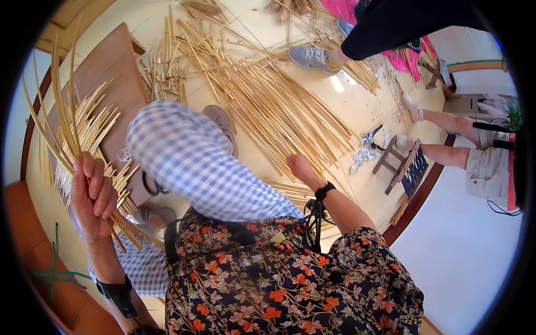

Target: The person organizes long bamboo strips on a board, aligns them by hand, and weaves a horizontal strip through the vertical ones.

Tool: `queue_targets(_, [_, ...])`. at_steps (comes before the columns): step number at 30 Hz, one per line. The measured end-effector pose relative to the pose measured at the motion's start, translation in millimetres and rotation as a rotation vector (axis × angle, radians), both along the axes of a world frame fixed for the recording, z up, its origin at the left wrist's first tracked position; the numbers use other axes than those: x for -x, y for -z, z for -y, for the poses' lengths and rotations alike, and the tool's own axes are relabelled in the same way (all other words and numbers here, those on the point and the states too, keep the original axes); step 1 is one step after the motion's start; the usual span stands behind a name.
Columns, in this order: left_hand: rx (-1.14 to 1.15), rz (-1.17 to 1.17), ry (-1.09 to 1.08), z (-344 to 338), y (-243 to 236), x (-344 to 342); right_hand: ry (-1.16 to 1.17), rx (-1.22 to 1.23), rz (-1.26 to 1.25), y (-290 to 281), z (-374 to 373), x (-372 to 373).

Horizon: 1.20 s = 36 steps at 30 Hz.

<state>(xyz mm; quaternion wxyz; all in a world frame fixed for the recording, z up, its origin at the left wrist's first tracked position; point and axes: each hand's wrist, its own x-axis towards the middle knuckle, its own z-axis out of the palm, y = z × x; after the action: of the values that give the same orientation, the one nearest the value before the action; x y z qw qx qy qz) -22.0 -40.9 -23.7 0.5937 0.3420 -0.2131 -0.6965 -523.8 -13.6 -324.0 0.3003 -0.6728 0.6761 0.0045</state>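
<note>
My left hand (95,192) is raised at the left, its fingers wrapped round a small bunch of long, thin, pale yellow stalks (67,131). The stalks fan upward past the fingers, and their lower ends stick out beneath the hand. Farther right, my right hand (301,168) reaches down to a broad spread of similar loose stalks (268,106) on the floor. Its back is toward me, so the fingers are hidden and their grip does not show. Behind my left hand, a thick pile of cut stalks (92,125) lies on a brown wooden bench (106,61).
Scissors with dark handles (151,184) lie on the bench by my knee. Another person's grey shoe (315,57) stands beside the stalks. A small wooden stool (399,167) and a crumpled white thing (365,153) are at the right, near a seated person's legs (446,137).
</note>
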Motion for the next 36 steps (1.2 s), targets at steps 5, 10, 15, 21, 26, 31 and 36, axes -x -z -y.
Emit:
queue_targets(5, [-0.068,0.08,0.162,76,-44,45,0.186,0.095,-0.016,-6,59,10])
queue_targets(10, [-0.036,0.211,0.131,152,-75,59,0.351,0.215,-0.083,-8,107,41])
queue_targets(15, [0.041,0.195,0.124,191,-63,64,0.403,0.156,-0.279,-13,130,54])
queue_targets(21, [-0.158,-0.022,0.007,179,-30,119,0.364,0.048,-0.42,-14,133,73])
queue_targets(26, [-0.256,-0.026,-0.031,167,-15,135,0.38,0.106,-0.39,-29,129,67])
queue_targets(31, [-0.247,-0.03,-0.017,165,-13,142,0.308,0.041,-0.367,-29,128,72])
queue_targets(36, [-0.268,-0.047,-0.011,162,-11,149,0.228,0.086,-0.354,-23,127,75])
